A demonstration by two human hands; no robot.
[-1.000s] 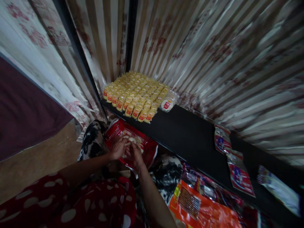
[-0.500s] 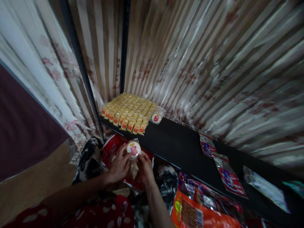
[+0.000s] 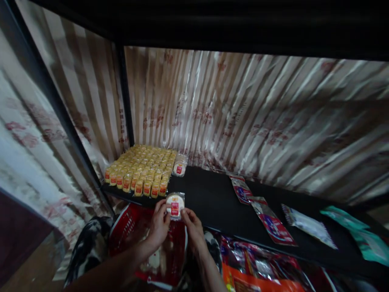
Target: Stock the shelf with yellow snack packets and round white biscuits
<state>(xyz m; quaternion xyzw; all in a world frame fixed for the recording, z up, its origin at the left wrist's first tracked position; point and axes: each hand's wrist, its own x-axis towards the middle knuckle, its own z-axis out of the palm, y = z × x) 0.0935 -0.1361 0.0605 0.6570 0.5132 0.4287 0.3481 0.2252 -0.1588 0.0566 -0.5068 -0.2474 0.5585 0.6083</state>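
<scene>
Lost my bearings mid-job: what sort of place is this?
Probably a shop or stockroom: a black shelf bears rows of yellow wrapped packs, and a labelled round pack is held near a red basket.

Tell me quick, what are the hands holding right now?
Left hand: closed on the round white packet, at its left edge.
Right hand: closed on its right edge.

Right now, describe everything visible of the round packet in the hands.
The round packet is a whitish disc in clear, plastic-looking wrap, with a red label and a yellowish mark above. Its label faces the camera. The left hand and right hand hold its opposite sides, near the front edge of the black shelf; whether it touches that is unclear.
</scene>
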